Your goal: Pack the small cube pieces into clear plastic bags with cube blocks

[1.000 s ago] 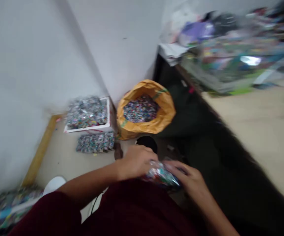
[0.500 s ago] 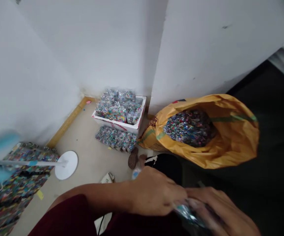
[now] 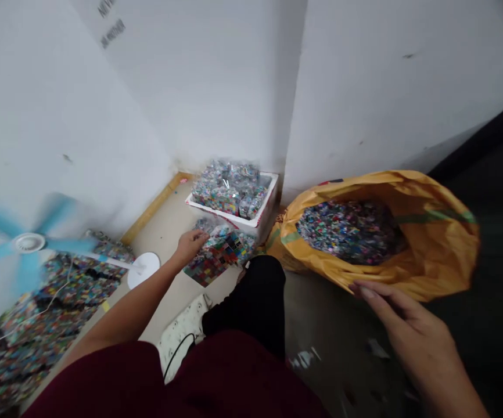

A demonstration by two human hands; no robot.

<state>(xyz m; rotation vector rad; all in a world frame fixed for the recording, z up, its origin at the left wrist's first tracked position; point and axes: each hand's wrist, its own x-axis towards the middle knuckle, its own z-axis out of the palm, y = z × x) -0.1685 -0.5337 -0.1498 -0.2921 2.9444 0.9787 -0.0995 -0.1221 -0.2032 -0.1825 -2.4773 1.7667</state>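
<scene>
My left hand point(image 3: 190, 245) reaches out over the floor, its fingers closed on the top edge of a clear bag of small colourful pieces point(image 3: 223, 255). This bag is tilted in front of a white foam box point(image 3: 223, 215), and similar clear bags point(image 3: 225, 186) fill the box. On the right, my right hand point(image 3: 412, 325) is beside the near rim of a yellow woven sack point(image 3: 330, 261). Its thumb and forefinger come together at the tips; anything between them is too small and blurred to make out. Inside the sack lies a heap of shiny, many-coloured pieces point(image 3: 349, 232).
A fan with blue blades point(image 3: 29, 242) stands at left on a round white base point(image 3: 144, 270). Behind it, many packed colourful bags point(image 3: 60, 313) cover the floor. A white patterned object point(image 3: 186, 325) lies beside my knee point(image 3: 264, 284). White walls meet behind the box.
My hands, together over a shiny clear bag before, are now apart. The left has moved forward with a bag to the foam box; the right has moved toward the sack's rim.
</scene>
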